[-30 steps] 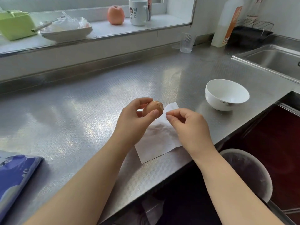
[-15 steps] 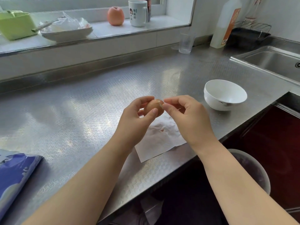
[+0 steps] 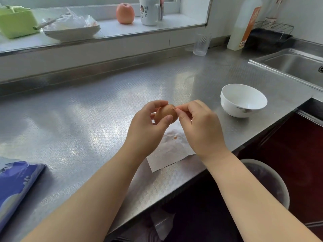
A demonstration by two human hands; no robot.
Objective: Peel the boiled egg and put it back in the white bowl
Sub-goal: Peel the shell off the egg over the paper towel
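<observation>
Head view: egg within left grip

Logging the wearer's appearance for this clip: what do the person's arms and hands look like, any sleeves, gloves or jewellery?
Both forearms are bare up to the bottom edge of the picture, with no sleeve in view. The left hand and the right hand wear no gloves. No watch, bracelet or ring shows on the visible sides of wrists or fingers. The nails look short and unpainted.

Home kitchen (steel counter, sink)
</observation>
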